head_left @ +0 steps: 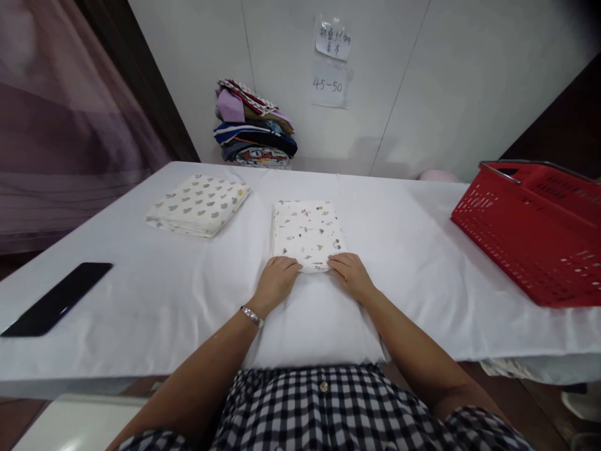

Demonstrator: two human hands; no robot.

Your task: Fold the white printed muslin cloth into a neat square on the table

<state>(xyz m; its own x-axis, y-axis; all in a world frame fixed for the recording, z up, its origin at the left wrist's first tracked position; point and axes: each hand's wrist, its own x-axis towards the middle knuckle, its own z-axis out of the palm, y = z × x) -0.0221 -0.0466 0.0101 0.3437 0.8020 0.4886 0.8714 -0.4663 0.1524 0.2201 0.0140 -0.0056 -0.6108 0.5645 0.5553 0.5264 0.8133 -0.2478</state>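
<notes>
A folded white cloth (307, 233) with small printed plants and shapes lies flat in the middle of the table, in front of me. At its near left corner, my left hand (277, 280) holds the edge, with the fingers on top and a bracelet on the wrist. My right hand (351, 274) has the near right corner in the same way. Both thumbs are mostly hidden. Farther left, apart from my hands, rests a second folded cloth (200, 203), white with grey cloud-like prints.
A white sheet covers the table (404, 250). A red plastic basket (535, 232) stands at the right, and a black flat object (61, 297) lies at the left. Against the wall is a pile of folded fabrics (256, 125), with paper signs (331, 84) to its right.
</notes>
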